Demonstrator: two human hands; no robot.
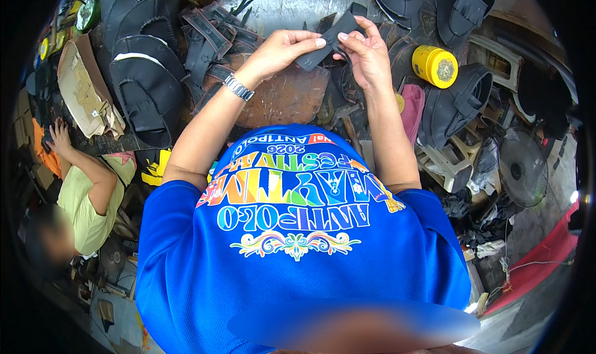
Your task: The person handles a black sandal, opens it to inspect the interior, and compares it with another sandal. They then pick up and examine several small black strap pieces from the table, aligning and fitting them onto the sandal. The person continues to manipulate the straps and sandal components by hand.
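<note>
A flat black leather-like strap [331,41] is stretched at a slant between my two hands, above the far side of the workbench. My left hand [284,49] pinches its lower left part, thumb on top and the other fingers out of sight beneath. On the other side, my right hand [367,54] grips the strap near its upper end, thumb against it and fingers bent. A pile of black straps with reddish-brown edges [208,34] lies beside my left hand. Under my wrists is a worn brown board [282,99].
Stacked black stitched pieces [148,93] stand at left, near a brown curved piece [87,84]. A yellow jar [434,66] and a black strapped piece [456,105] sit at right. Beyond are a fan [523,166] and plastic chairs. A co-worker in a light green shirt [90,199] works at far left.
</note>
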